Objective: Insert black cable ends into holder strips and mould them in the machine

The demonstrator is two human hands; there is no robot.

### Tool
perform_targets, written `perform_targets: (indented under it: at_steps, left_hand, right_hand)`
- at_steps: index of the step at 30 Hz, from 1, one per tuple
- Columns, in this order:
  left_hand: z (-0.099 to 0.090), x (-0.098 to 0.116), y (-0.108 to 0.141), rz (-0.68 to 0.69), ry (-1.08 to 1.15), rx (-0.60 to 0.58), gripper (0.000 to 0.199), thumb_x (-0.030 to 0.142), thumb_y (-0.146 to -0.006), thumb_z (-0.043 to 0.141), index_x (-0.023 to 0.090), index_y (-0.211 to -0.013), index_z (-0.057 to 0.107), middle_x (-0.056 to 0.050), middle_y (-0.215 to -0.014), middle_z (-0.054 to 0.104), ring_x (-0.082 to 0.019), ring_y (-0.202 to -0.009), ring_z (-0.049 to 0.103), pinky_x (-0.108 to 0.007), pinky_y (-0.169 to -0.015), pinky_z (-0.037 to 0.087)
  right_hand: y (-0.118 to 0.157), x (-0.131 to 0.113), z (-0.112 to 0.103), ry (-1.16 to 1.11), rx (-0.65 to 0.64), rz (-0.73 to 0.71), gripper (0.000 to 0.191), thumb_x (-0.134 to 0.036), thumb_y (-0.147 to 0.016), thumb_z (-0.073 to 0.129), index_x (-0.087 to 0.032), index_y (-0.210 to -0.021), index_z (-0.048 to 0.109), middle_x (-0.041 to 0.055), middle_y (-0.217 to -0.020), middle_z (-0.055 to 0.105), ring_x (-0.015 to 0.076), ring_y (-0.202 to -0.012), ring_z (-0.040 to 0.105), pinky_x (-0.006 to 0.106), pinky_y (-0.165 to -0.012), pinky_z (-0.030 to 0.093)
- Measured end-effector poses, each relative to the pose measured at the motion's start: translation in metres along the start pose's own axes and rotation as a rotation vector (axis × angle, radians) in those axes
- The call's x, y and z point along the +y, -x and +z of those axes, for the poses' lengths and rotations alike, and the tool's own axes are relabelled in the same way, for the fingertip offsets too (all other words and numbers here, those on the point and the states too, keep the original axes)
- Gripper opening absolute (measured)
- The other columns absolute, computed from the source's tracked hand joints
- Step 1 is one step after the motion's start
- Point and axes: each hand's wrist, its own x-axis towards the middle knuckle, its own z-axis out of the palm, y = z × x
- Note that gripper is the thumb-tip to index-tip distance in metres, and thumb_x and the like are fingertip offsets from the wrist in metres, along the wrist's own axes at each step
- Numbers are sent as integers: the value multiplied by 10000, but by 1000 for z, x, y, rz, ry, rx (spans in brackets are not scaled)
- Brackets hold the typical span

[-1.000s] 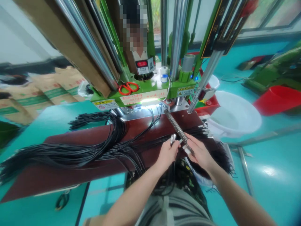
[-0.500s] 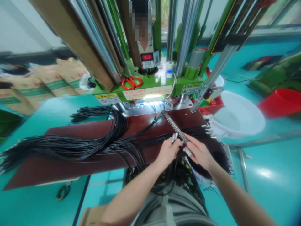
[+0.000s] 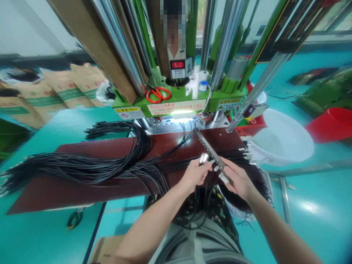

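My right hand [image 3: 239,180] is closed around the lower end of a slotted metal bar [image 3: 208,148], which slants up and left toward the machine. Pinched in my left hand [image 3: 194,174] are cable ends with silver connectors [image 3: 203,158], held just left of the bar. Another small silver piece sits at the bar's lower end beside my right fingers. Black cables hang from my hands toward my lap. Beneath both hands is a dark red board [image 3: 45,198] carrying a large bundle of black cables [image 3: 82,170]. Some thin cables run into the lit gap of the green machine [image 3: 189,104].
Red-handled scissors [image 3: 158,95] and a white-and-blue spool [image 3: 203,85] lie on the machine's ledge. To the right are a white tub [image 3: 286,137], a red bucket [image 3: 330,126] and a red tray [image 3: 251,128]. Paper sacks [image 3: 63,86] stand at the left. Metal columns rise in front.
The whole view has shifted slightly right. My right hand has slid a little down and outward with the bar, showing more of its lower end. My left hand still pinches the cable ends.
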Motion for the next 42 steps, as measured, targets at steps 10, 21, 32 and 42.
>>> perform_targets:
  at_steps: [10,21,32,42]
  left_hand:
    - [-2,-7,0,25,-33,45,283,413,-698,618,174,-634,480,108,-377,283,-20,-299,189,-163,-324,120]
    - [-16,-6,-5,261,-70,267,318,525,-804,447,209,-840,435,118,-425,332,-39,-314,227,-155,-331,165]
    - [-14,-13,-9,270,-139,256,307,436,-709,609,172,-656,463,91,-451,363,-35,-389,306,-174,-413,247]
    - [-18,-17,-10,290,-173,282,310,423,-693,627,162,-634,470,74,-466,412,-43,-403,355,-174,-409,281]
  right_hand:
    - [1,2,2,217,-54,-43,602,-519,-799,525,-199,-1304,456,-20,-569,504,61,-370,355,191,-313,263]
    - [0,-2,1,-1,15,65,521,-443,-777,583,-223,-1244,518,-39,-553,490,19,-328,277,160,-300,184]
    - [2,-9,1,83,-23,87,598,-447,-789,551,-152,-1300,455,-26,-551,510,24,-318,293,169,-305,192]
    - [3,-13,5,185,-39,57,550,-464,-743,602,-202,-1223,549,70,-929,626,61,-486,431,183,-372,310]
